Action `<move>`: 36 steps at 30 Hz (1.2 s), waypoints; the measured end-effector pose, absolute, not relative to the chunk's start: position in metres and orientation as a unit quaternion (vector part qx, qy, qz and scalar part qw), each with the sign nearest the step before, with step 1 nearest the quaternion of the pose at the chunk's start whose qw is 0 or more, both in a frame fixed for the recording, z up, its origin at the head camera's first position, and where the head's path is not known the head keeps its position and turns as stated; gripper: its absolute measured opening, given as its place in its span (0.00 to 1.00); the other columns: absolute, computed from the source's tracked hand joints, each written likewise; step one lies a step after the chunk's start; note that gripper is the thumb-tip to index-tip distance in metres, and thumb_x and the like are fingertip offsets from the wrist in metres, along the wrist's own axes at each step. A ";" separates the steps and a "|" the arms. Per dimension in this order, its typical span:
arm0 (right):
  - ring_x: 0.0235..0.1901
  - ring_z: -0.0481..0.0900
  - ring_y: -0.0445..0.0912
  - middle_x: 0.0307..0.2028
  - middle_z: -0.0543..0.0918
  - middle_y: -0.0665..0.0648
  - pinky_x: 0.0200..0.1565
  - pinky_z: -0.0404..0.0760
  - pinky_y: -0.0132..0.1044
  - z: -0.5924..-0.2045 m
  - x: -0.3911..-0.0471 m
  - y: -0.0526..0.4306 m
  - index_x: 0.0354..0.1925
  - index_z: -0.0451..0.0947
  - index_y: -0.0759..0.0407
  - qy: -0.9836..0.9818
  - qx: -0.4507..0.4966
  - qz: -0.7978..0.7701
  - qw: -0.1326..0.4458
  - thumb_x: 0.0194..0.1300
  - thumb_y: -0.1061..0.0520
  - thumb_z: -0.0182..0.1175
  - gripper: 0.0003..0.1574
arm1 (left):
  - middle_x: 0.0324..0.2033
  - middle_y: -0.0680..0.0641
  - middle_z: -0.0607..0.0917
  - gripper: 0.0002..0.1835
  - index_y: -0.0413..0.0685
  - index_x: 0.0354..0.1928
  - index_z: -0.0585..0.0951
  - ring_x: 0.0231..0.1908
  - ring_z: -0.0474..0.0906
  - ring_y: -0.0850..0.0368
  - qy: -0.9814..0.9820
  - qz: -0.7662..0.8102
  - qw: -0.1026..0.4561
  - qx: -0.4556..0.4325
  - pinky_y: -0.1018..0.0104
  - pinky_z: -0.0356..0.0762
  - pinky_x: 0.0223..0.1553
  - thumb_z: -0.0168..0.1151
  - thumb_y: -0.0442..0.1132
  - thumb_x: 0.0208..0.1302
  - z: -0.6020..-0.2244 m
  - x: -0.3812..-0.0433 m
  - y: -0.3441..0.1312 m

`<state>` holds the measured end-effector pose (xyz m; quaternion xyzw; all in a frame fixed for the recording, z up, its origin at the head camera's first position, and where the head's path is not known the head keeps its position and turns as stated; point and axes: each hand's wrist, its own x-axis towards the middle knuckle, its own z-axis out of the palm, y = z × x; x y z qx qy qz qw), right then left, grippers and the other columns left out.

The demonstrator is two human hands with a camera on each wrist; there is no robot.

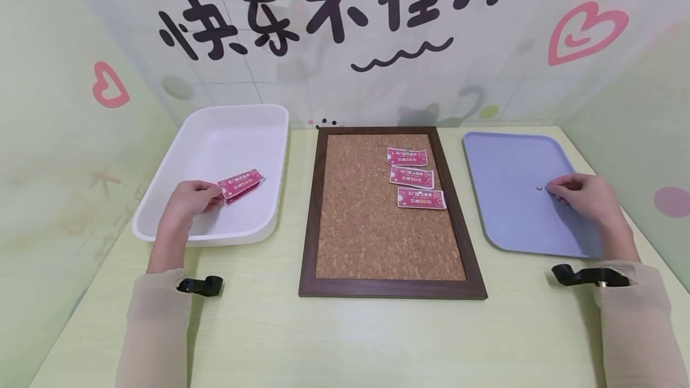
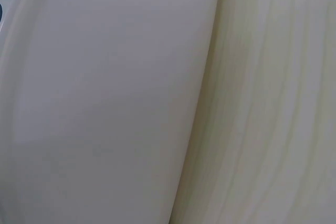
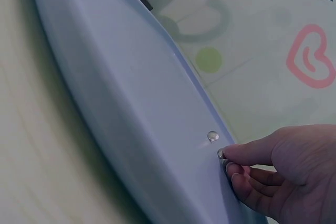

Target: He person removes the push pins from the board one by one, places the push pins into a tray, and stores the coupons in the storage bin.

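Over the white tub (image 1: pixel 156 220), my left hand (image 1: pixel 191 199) pinches the left end of a pink coupon (image 1: pixel 240 182); a second pink layer shows beneath it. The left wrist view shows only the tub's outer side and the table. My right hand (image 1: pixel 589 197) is low over the blue tray (image 1: pixel 512 220), thumb and fingertips pinching a small silver thumbtack (image 3: pixel 220 153). Another thumbtack (image 3: pixel 212 136) lies on the tray just beyond those fingertips. Between the hands, a cork board (image 1: pixel 377 238) in a dark wooden frame bears 3 pink coupons (image 1: pixel 412 178) at its upper right.
The tub, the board and the tray stand side by side on a pale wooden table (image 1: pixel 345 340). A printed wall (image 1: pixel 323 88) rises right behind them, and side walls close off both ends. A black wrist mount (image 1: pixel 202 285) sits on each sleeve.
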<state>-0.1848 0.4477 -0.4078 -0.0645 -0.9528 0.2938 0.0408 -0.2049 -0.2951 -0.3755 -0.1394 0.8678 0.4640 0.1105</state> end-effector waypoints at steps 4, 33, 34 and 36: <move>0.22 0.76 0.31 0.23 0.82 0.42 0.25 0.73 0.26 -0.407 -0.185 0.448 0.47 0.78 0.78 -0.947 -0.061 0.313 0.038 0.72 0.53 0.61 0.25 | 0.45 0.41 0.83 0.25 0.26 0.65 0.70 0.37 0.79 0.62 0.871 0.457 0.112 -0.141 0.71 0.80 0.42 0.52 0.41 0.77 -0.376 -0.205 -0.296; 0.23 0.77 0.27 0.25 0.75 0.27 0.27 0.73 0.22 -0.386 -0.187 0.422 0.55 0.74 0.75 -0.931 -0.040 0.354 0.081 0.72 0.51 0.60 0.28 | 0.57 0.33 0.75 0.26 0.32 0.66 0.70 0.52 0.75 0.44 0.875 0.477 0.033 -0.066 0.70 0.81 0.47 0.52 0.46 0.78 -0.364 -0.199 -0.289; 0.23 0.77 0.27 0.25 0.75 0.27 0.27 0.73 0.22 -0.385 -0.187 0.421 0.55 0.74 0.75 -0.931 -0.038 0.355 0.082 0.72 0.51 0.60 0.28 | 0.57 0.33 0.75 0.26 0.32 0.65 0.71 0.51 0.75 0.44 0.875 0.479 0.028 -0.064 0.71 0.81 0.46 0.52 0.46 0.78 -0.363 -0.199 -0.287; 0.23 0.77 0.28 0.25 0.75 0.28 0.27 0.74 0.22 -0.385 -0.187 0.418 0.55 0.74 0.75 -0.930 -0.035 0.358 0.081 0.72 0.51 0.60 0.28 | 0.56 0.34 0.75 0.25 0.32 0.65 0.72 0.50 0.76 0.46 0.874 0.482 0.018 -0.059 0.72 0.81 0.45 0.53 0.46 0.78 -0.361 -0.198 -0.284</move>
